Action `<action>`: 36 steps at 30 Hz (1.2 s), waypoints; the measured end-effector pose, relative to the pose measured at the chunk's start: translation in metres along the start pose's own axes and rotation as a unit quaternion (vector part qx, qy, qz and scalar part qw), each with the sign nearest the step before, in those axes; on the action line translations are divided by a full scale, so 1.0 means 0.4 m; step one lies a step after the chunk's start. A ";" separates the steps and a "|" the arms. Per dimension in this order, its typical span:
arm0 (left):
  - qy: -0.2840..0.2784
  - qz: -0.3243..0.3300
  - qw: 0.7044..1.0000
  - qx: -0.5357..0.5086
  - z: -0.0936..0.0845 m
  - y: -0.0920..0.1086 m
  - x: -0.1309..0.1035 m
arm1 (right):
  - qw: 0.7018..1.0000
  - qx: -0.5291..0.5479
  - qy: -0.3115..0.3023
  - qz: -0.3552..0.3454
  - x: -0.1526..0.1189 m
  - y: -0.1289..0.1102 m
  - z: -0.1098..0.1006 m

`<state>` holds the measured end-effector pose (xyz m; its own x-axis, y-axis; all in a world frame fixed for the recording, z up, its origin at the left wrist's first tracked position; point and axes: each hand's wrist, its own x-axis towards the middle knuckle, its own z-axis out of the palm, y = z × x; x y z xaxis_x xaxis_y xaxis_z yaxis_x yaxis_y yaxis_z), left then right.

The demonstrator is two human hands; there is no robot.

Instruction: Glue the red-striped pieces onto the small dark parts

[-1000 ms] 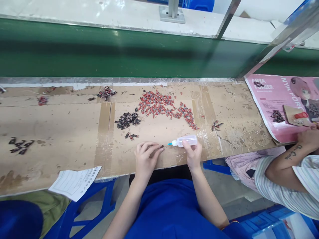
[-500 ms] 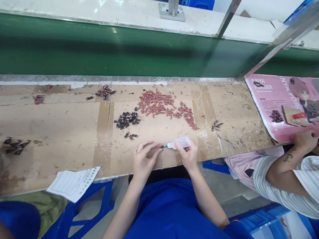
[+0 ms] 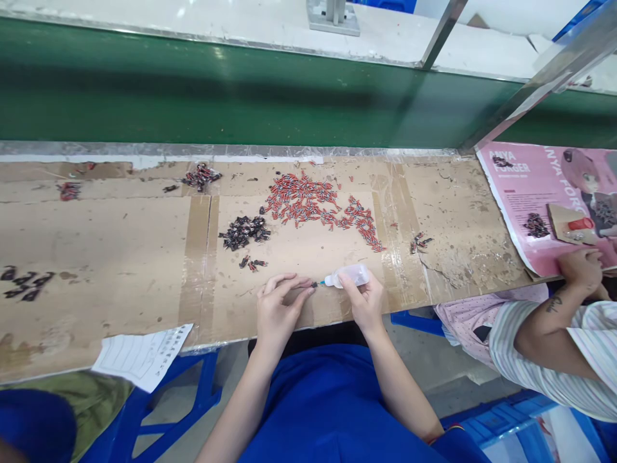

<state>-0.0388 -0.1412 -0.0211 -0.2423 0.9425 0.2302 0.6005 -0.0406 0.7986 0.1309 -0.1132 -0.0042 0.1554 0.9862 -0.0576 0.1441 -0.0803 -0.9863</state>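
Observation:
My left hand [image 3: 281,305] pinches a small black part [image 3: 315,284] between thumb and fingertips, just above the cardboard near the table's front edge. In my right hand [image 3: 367,297] is a translucent squeeze bottle [image 3: 353,276], lying nearly level. Its thin teal tip points left at the black part; whether the two touch I cannot tell. Ahead of my hands lies a wide scatter of small red parts with metallic ends [image 3: 303,199]. To its left sits a heap of small black parts [image 3: 245,232], with several red-and-black pieces [image 3: 252,263] just below.
Cardboard [image 3: 120,257] covers the table, with a green wall [image 3: 193,90] behind. At right, another person's hand [image 3: 581,273] rests by a pink poster [image 3: 515,212]. A paper sheet [image 3: 142,357] overhangs the front edge at left. More small pieces [image 3: 421,242] lie right of my hands.
My hands, the black part and the bottle stay almost in place. At the right, the other person's hand has shifted slightly left. The view has moved a little.

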 end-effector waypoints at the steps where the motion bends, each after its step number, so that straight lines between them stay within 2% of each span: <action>1: 0.000 -0.001 1.000 -0.001 0.000 0.000 0.000 | 1.000 0.006 0.002 0.000 0.000 0.000 -0.001; 9: 0.009 0.013 1.000 0.013 0.001 0.003 -0.002 | 0.999 0.009 -0.030 0.007 0.002 -0.001 -0.003; 16: 0.031 0.029 0.998 0.043 0.006 0.004 -0.010 | 1.000 0.002 -0.015 -0.004 0.000 -0.003 0.001; 19: 0.036 0.042 0.997 0.047 0.009 0.002 -0.011 | 1.000 0.013 0.009 -0.014 0.002 -0.006 0.000; 23: 0.029 0.051 0.998 0.037 0.010 -0.003 -0.009 | 0.992 0.068 0.095 -0.047 0.007 -0.002 -0.006; 25: 0.020 0.056 0.998 0.035 0.010 -0.009 -0.007 | 0.987 0.085 0.117 -0.062 0.007 0.002 -0.008; 27: 0.014 0.062 0.997 0.032 0.010 -0.015 -0.005 | 0.989 0.090 0.098 -0.069 0.005 0.002 -0.005; 31: 0.012 0.061 0.998 0.028 0.009 -0.020 0.000 | 0.994 0.084 0.018 -0.066 0.010 -0.007 0.016; 36: -0.010 0.061 0.997 0.036 0.007 -0.015 -0.001 | 0.996 0.009 -0.036 -0.080 0.035 -0.008 0.044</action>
<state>-0.0403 -0.1403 -0.0275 -0.1499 0.9383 0.3117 0.6783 -0.1318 0.7229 0.1153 -0.0968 -0.0045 0.0621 0.9939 0.0910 0.1436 0.0813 -0.9863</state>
